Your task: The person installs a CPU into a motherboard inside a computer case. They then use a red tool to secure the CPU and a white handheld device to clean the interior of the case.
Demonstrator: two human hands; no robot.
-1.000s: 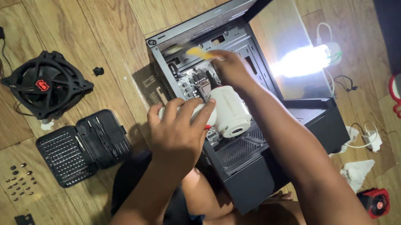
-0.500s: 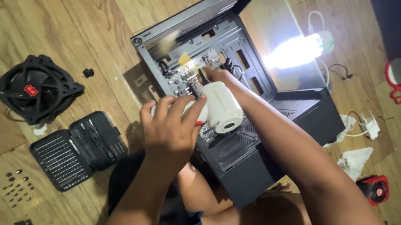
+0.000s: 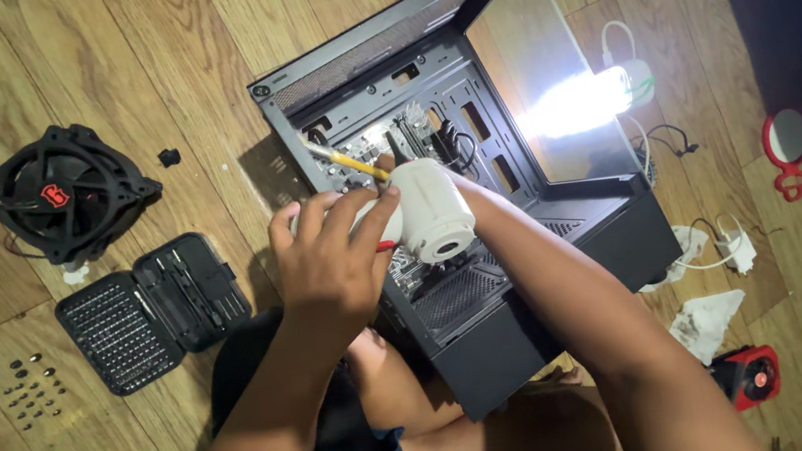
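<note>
The left hand (image 3: 335, 263) is wrapped around a white handheld air blower (image 3: 425, 211), fingers curled over its body, with the round end facing the camera and the nozzle pointing into the open black computer case (image 3: 476, 177). The right hand (image 3: 390, 168) sits just beyond the blower, mostly hidden behind it; it seems to pinch a yellow-handled brush (image 3: 345, 161) whose tip reaches toward the board inside the case, though the grip itself cannot be made out clearly.

To do this well, I would judge that the blower should be kept steady and angled along the brush tip, so loosened dust leaves through the open side rather than settling deeper (short bursts, light bristle pressure near connectors).

Counted around the hands: one case; one black case fan (image 3: 65, 193) with a red hub, well to the left of the left hand; one open screwdriver bit kit (image 3: 154, 309) just left of the left wrist; a scatter of small screws (image 3: 29, 389) farther left, too small to count surely; one bright lamp (image 3: 588, 98) beyond the right arm; one red hand mirror (image 3: 787, 146) far right; one small red fan (image 3: 748, 375) by the right elbow; two crumpled cloths (image 3: 709, 319) near it.
</note>
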